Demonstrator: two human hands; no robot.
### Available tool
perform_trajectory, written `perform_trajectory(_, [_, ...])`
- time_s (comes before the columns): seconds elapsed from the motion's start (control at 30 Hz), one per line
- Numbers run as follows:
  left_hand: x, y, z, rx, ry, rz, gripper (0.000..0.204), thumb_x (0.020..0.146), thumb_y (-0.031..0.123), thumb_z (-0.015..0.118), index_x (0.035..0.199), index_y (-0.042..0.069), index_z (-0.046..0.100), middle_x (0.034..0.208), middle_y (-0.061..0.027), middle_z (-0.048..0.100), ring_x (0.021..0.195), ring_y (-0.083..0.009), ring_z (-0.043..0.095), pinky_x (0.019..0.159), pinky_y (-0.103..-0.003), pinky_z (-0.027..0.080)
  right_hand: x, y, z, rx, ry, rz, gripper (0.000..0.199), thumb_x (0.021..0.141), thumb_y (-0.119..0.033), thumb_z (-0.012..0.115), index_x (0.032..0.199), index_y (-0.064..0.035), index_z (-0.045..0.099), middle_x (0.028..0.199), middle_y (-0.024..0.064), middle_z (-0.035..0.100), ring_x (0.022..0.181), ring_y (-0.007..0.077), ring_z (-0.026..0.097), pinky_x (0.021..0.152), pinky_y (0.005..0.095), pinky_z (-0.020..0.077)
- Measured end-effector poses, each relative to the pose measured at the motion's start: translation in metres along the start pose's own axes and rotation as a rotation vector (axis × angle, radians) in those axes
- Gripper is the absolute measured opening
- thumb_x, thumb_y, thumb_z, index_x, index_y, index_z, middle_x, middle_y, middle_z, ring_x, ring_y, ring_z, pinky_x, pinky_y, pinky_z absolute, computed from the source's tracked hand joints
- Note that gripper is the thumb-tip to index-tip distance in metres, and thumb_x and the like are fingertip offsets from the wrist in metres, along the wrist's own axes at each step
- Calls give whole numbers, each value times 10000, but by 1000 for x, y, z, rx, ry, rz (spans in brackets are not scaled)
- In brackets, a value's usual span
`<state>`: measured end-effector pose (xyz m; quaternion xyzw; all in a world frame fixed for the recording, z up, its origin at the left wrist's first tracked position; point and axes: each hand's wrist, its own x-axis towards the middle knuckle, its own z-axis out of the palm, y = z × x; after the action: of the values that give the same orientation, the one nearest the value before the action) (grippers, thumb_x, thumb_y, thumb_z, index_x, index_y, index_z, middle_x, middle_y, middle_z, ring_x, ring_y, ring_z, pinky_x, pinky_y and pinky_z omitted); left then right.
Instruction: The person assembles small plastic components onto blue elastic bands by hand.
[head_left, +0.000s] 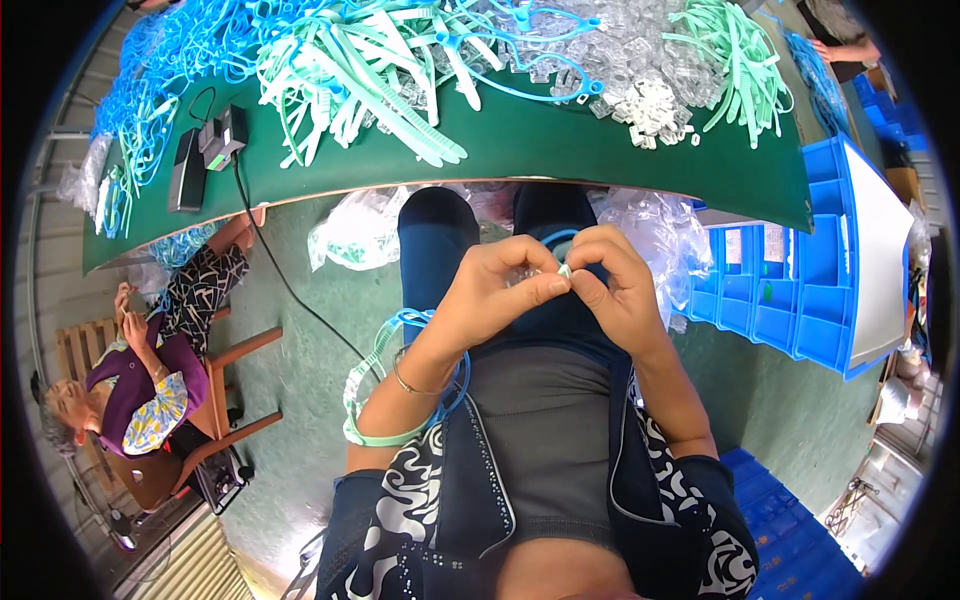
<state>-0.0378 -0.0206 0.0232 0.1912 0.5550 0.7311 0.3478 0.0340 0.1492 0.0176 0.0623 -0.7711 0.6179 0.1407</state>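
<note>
My left hand and my right hand meet above my lap, fingertips pinched together. Between them sits a small pale plastic piece, mostly covered by the fingers. A blue strap curves up behind the fingertips, close to my right hand; where it ends is hidden. Around my left forearm hang a looped light green ribbed strap and a blue loop, beside a thin bracelet.
The green table ahead carries heaps of blue straps, pale green straps, clear plastic pieces and white pieces. A black adapter trails a cable. Blue crates stand right. Another person sits left.
</note>
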Motion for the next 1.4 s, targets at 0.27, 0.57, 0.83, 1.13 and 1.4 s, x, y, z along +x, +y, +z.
perform_trajectory(0.27, [-1, 0, -5, 348, -10, 166, 180, 728, 107, 747, 802, 13, 612, 701, -15, 590, 608, -58, 498, 534, -204, 374, 5, -1, 0, 82, -19, 46, 100, 776, -65, 657, 794, -25, 567, 851, 65, 534, 794, 178, 522, 736, 286, 414])
perform_trajectory(0.57, [1, 3, 7, 757, 104, 448, 181, 708, 107, 728, 847, 58, 624, 735, -67, 628, 607, -197, 576, 575, -286, 441, -3, 6, 4, 408, 36, 214, 85, 822, -44, 614, 792, -15, 540, 872, 43, 478, 785, 107, 467, 708, 219, 380])
perform_trajectory(0.83, [-2, 1, 7, 228, 84, 181, 176, 761, 49, 683, 903, -13, 600, 818, -46, 621, 724, -83, 561, 593, -207, 434, -5, 11, 7, 538, 80, 219, 94, 843, -63, 606, 801, -16, 536, 872, 28, 457, 783, 86, 441, 705, 200, 359])
perform_trajectory(1.13, [-4, 2, -18, 200, -86, -195, 208, 922, 179, 510, 862, -13, 565, 758, -11, 547, 711, -70, 474, 649, -223, 401, 0, 13, 0, 229, 20, 111, 130, 798, -59, 648, 876, -12, 556, 954, 70, 497, 855, 148, 492, 745, 253, 389])
perform_trajectory(1.4, [-6, -2, -21, 102, -101, -86, 237, 916, 244, 513, 863, 23, 578, 714, 11, 551, 631, -32, 451, 522, -189, 360, 11, -4, 1, -67, -85, 49, 190, 728, -68, 694, 893, -13, 620, 826, 88, 625, 779, 205, 602, 714, 296, 458])
